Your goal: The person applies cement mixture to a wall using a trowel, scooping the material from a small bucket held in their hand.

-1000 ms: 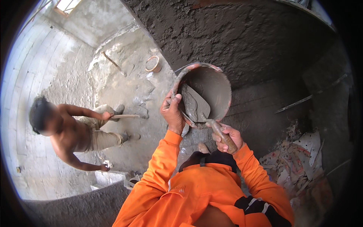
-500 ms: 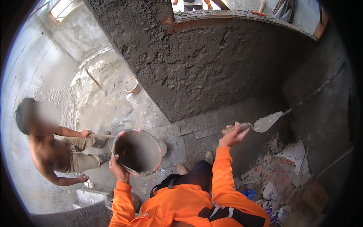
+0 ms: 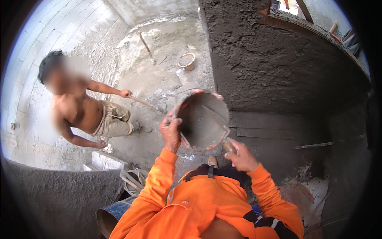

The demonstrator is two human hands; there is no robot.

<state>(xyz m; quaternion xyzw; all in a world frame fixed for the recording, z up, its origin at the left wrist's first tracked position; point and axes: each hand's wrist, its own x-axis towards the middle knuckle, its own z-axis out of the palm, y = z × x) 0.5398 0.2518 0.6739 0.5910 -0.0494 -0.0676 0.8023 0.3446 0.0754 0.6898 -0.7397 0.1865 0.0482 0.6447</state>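
Observation:
My left hand (image 3: 170,131) grips the left rim of a round, mortar-smeared bucket (image 3: 215,101) held in front of me. My right hand (image 3: 240,155) is closed on the wooden handle of a trowel (image 3: 230,145) at the bucket's lower right, with the grey blade dipped inside the bucket. The blade is slightly blurred, and how much mortar it carries I cannot tell. Above and to the right is a wall (image 3: 274,67) coated in rough, dark wet plaster.
A shirtless co-worker (image 3: 83,111) stands at left holding a long-handled tool (image 3: 143,103). Beyond are a small bucket (image 3: 187,65) and another long tool (image 3: 147,47). A blue drum (image 3: 113,211), coiled hose (image 3: 133,179) and pale blocks (image 3: 103,161) lie lower left; debris (image 3: 312,195) lower right.
The trowel was out to the right half a second ago and is now back in the bucket. The bucket has moved up and right from there. The co-worker stands more upright.

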